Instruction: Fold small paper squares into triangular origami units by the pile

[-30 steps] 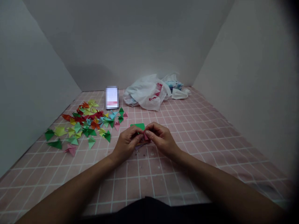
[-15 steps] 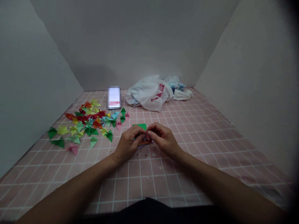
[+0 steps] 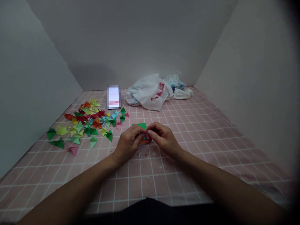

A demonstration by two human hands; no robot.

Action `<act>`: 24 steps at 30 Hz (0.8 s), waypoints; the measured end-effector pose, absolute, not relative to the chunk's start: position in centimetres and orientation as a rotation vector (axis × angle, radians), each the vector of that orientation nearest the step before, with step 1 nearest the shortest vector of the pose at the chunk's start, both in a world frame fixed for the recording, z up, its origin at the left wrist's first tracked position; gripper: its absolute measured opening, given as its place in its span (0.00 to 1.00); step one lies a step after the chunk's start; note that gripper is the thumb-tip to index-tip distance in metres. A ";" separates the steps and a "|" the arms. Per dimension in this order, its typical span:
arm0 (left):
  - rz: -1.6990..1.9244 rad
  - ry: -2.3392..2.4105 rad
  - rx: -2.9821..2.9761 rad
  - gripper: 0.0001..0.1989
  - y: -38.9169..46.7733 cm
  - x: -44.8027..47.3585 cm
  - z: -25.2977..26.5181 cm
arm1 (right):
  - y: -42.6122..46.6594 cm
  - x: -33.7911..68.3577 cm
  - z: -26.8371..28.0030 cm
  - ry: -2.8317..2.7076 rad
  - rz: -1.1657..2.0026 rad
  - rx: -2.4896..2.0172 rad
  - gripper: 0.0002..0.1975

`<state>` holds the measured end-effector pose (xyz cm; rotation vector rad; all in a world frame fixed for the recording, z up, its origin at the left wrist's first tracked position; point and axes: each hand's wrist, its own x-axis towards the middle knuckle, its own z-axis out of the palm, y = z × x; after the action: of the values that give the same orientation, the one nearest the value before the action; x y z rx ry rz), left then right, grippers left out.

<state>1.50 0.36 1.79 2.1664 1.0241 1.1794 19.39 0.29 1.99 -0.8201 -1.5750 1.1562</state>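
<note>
At the frame's centre, my left hand (image 3: 130, 140) and right hand (image 3: 162, 137) pinch a small pinkish-red folded paper (image 3: 147, 136) between their fingertips, near a green paper (image 3: 142, 125), where I'd judge light grip, aligned edges and even creasing work best.

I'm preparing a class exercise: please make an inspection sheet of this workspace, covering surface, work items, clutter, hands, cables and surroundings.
Surface: pink checked cloth with white lines, wrinkled at right.
Work items: small reddish paper piece between the fingers; green paper just beyond, partly hidden; many folded paper pieces spread at left.
Clutter: white plastic bag at the back; lit-screen device, display blurred.
Hands: left hand and right hand both pinch the reddish piece.
Cables: nothing seen.
Surroundings: plain walls left, right and behind.
</note>
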 end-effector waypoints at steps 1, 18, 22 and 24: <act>1.177 1.035 2.180 0.06 0.4 1.5 1.8 | 0.3 19.4 2.0 -1.574 1.154 -0.825 0.05; 1.215 1.098 2.311 0.05 0.4 1.5 1.8 | 0.5 19.6 2.0 -1.638 1.020 -0.903 0.05; 1.234 1.076 2.312 0.05 0.3 1.5 1.9 | 0.3 19.6 2.0 -1.688 0.960 -0.910 0.06; 1.237 1.069 2.285 0.05 0.3 1.5 1.9 | 0.1 19.5 2.0 -1.671 0.939 -0.930 0.06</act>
<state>1.55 0.27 1.88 2.2851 1.0694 1.2375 19.54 0.11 2.03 -0.9299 -1.6707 0.9390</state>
